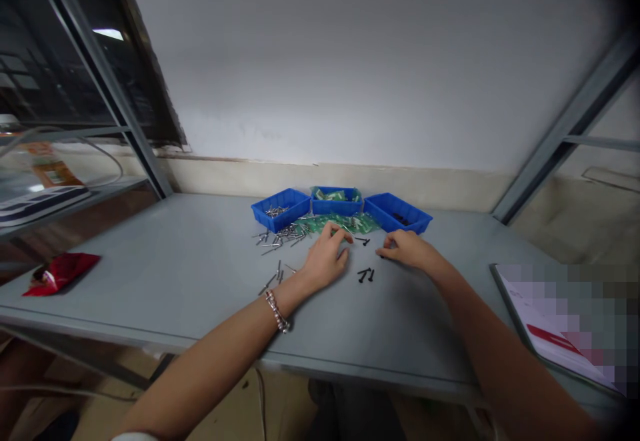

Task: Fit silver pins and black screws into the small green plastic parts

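Note:
My left hand (326, 258), with a beaded bracelet on its wrist, hovers low over the table, fingers bent and apart, nothing seen between them. To its right, my right hand (407, 249) pinches at the tabletop; a dark end of a black screw (382, 256) shows at its fingertips. Several black screws (367, 274) lie between and in front of the hands, and a few more by the left fingertips. Silver blind rivets (287, 235) are heaped left of the left hand, with a smaller group (275, 280) nearer me. Green-and-clear small plastic bags (330, 221) lie behind the hand.
Three blue bins stand at the back: a left bin (267, 220) with rivets, a middle bin (337, 207) with green bags, a right bin (419, 222) with dark screws. A red packet (67, 273) lies far left; a clipboard-like sheet (540, 324) lies right. Metal posts flank the table.

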The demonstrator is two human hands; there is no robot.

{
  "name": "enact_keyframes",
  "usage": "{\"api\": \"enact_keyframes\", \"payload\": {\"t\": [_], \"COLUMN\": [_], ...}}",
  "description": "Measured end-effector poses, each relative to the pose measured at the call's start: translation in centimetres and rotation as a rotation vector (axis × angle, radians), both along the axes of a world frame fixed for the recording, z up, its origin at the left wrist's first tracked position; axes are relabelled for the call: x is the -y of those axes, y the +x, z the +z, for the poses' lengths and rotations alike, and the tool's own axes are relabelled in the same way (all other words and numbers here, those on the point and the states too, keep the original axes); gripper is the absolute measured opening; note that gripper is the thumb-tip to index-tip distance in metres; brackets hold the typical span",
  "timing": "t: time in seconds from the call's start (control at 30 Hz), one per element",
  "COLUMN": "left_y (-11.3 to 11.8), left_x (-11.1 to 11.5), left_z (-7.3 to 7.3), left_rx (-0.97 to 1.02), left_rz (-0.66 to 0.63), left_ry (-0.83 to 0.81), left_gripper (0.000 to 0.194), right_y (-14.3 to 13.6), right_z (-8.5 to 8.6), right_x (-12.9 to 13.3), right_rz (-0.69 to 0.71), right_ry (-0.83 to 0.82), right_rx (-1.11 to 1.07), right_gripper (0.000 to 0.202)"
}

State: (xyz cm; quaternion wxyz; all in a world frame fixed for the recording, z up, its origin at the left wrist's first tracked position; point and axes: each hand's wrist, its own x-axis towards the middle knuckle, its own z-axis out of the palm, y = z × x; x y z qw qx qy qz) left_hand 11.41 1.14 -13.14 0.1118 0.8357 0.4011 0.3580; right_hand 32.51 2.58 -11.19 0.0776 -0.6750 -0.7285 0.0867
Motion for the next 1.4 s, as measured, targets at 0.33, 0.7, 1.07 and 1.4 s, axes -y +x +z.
{"api": "enact_keyframes", "payload": {"t": [0.33, 0.7, 1.07, 1.4], "left_y": [0.0, 0.1, -0.1, -0.1], "left_x": [0.1, -0.3, -0.2, -0.2], "left_z": [-0.1, -0.3, 0.2, 0.3], "left_rx": [-0.011, 0.131, 0.022, 0.025], "left_rz": [0.003, -0.048, -0.091, -0.102], "left_ry": [-0.015, -0.065, -0.02, -0.018], "left_gripper": [0.018, 0.018, 0.01, 0.011], "right_y": [-0.9, -2.0, -3.1, -2.9], "right_z": [0.1, 1.7, 2.4, 1.8], "right_x": [0.2, 1.4, 2.4, 2.0], "right_rz": [0.107, 0.316, 0.344, 0.341], "right_ry": [-0.028, -0.171, -0.257, -0.268], "right_rx": [0.006, -0.643, -0.741, -0.807], "right_gripper": [0.013, 0.026, 0.026, 0.036]}}
